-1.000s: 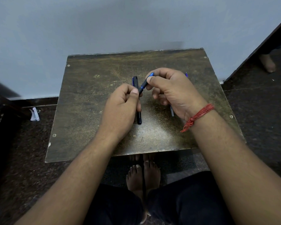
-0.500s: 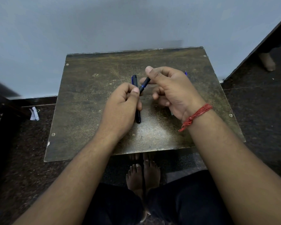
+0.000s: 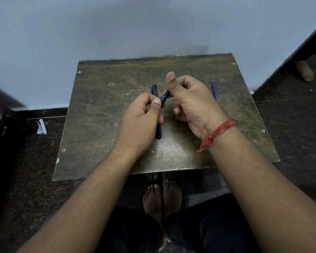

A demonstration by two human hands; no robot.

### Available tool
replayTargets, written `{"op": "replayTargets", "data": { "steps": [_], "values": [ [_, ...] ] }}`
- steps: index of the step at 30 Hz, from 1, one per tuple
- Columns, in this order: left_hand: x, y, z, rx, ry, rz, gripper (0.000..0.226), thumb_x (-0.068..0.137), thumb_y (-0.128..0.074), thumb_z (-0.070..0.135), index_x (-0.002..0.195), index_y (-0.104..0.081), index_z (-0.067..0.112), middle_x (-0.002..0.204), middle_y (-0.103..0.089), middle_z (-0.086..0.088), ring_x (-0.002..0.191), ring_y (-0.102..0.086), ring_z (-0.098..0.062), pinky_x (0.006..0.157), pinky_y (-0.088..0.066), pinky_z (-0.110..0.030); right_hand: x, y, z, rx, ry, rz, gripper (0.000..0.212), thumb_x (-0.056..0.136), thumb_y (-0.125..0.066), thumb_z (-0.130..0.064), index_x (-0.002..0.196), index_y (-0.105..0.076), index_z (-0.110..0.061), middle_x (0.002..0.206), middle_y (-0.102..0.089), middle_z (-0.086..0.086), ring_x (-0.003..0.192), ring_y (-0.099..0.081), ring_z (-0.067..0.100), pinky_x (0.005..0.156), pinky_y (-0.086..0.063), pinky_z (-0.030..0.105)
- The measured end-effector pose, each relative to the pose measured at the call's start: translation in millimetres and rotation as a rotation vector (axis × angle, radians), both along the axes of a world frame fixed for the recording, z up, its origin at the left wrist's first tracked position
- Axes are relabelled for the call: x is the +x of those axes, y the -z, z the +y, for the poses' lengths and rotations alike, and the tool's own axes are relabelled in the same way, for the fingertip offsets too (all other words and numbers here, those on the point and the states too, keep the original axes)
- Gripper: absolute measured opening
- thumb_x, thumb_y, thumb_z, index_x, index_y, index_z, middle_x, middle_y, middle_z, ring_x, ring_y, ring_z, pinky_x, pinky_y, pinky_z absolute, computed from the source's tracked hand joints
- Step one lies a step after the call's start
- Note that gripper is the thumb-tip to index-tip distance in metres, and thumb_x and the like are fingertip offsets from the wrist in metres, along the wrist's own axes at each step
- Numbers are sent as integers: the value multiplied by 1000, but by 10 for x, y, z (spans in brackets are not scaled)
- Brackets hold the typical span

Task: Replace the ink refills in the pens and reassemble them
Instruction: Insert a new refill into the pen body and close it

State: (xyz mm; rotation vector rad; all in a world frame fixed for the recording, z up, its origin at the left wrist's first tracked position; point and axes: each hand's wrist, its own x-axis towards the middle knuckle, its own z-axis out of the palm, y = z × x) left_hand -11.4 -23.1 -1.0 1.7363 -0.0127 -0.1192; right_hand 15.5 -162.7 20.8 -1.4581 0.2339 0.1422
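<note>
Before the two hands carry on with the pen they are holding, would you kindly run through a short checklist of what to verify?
1. Left hand grips held pen: ok.
2. Right hand on the pen's other end: ok, though its thumb is lifted.
3. Pen halves fully joined: cannot tell, fingers cover the joint.
4. Black pen lies flat on the table: ok.
5. Blue refill within reach by the right hand: ok.
6. Refill inside held pen: cannot tell.
</note>
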Motion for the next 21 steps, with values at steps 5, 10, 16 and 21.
{"op": "replayTargets", "data": {
  "steps": [5,10,16,21],
  "values": [
    [6,3,27,14,-9,-1,25,103,-46,35,90,-61,18,63,-59,7,48,-42,-5,53,-31,-31,14,-21,-109,123,-20,-5,18,97,-63,-24,107,-63,-10,114,-73,14,42,-42,6,33,-23,15],
    [0,-1,26,14,-10,3,24,104,-46,33,87,-59,20,65,-60,5,48,-42,-4,54,-31,-30,26,-5,-138,173,-71,-20,9,97,-59,-7,103,-66,-7,100,-74,10,38,-34,4,34,-20,14],
    [-9,-14,9,20,2,-13,23,104,-47,32,86,-59,23,62,-59,6,46,-41,-4,51,-30,-29,29,21,-76,122,-7,-9,21,91,-71,-21,79,-55,-17,72,-64,4,37,-32,6,35,-21,14],
    [-10,-27,15,38,-14,-15,25,107,-47,29,85,-58,22,63,-59,6,47,-41,-3,52,-31,-28,18,27,-69,124,-31,-2,16,91,-70,-27,92,-59,-15,81,-69,-1,42,-37,6,35,-23,14]
  ]
}}
